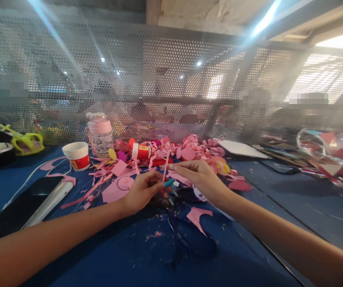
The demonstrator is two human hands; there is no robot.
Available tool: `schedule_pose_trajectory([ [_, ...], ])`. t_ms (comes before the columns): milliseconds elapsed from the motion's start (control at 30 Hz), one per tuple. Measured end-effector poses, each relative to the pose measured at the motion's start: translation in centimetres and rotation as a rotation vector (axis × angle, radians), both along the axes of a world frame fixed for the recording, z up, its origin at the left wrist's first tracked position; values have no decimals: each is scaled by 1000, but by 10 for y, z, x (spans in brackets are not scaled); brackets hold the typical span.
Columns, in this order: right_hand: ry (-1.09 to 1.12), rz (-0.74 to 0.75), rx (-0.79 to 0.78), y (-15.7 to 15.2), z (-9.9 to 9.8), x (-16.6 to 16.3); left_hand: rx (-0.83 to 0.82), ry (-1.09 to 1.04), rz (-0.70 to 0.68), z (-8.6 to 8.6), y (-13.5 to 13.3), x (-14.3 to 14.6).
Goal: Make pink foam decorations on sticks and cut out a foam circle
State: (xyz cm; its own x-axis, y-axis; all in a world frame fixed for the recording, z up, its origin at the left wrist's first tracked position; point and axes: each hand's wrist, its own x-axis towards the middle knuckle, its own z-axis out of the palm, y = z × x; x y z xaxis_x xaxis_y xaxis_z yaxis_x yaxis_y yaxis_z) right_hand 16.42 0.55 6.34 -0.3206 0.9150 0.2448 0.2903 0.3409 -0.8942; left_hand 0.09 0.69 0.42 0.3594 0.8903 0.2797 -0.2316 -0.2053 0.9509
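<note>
Bluish-white glare streaks (53, 38) slant across the top, veiling the perforated screen (171, 67) before me in haze, while brightness washes out the upper right. The blue tabletop (99, 255) nearest me is dimmer, detail around my fingertips (176, 166) looks soft, and wide-lens distortion stretches my forearms (75, 235) edgeward.

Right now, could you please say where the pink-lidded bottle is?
In the head view, the pink-lidded bottle stands left of centre, just right of the stacked cups, before the perforated screen.

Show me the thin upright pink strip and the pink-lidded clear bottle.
Thin upright pink strip (166, 161), head view: middle of its length.
Pink-lidded clear bottle (102, 140), head view: its patterned body.
</note>
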Motion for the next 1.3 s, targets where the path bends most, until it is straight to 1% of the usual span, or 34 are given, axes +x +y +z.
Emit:
schedule_pose_trajectory([
  [167, -9, 74, 14, -1, -2, -2, 30, 14, 56, -1, 2, 0],
  [367, 17, 77, 16, -6, 1, -5, 20, 7, 55, -1, 2, 0],
  [633, -31, 73, 78, -3, -3, -4, 5, 20, 53, -2, 1, 0],
  [867, -125, 7, 177, -6, -3, -6, 38, 45, 53, -2, 1, 0],
  [1133, -131, -85, 196, -7, -6, -7, 60, 86, 8, -3, 1, -1],
  [1300, -152, -86, 209, -5, -6, -4, 38, 55, 13, -3, 2, -1],
])
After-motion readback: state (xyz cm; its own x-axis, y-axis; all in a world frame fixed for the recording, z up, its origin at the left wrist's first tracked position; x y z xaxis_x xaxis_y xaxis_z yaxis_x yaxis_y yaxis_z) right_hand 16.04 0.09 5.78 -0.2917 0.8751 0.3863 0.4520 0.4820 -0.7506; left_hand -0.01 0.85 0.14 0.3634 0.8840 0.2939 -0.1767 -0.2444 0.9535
